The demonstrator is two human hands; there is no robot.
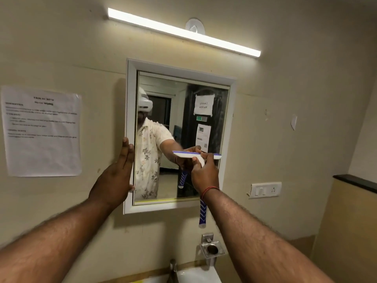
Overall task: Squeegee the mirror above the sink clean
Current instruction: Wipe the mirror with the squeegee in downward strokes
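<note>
Over on the left wall, a sheet [41, 131] is being shown too blurry to read. The mirror [204, 88] is being pressed at its left frame edge by the left hand [116, 176], fingers straight. Against the lower-right glass, the squeegee [196, 155] is being gripped by the right hand [205, 172], handle half hidden behind the wrist. Below, the sink [197, 274] is being cropped.

I'm in a small washroom: a white-framed mirror [179, 72] hangs on the cream wall [295, 99] above a white sink [195, 275] and tap [173, 268], with a tube light [183, 31] overhead. A printed instruction sheet [42, 131] is taped beside the mirror, so it looks more like a shared facility than a home.
</note>
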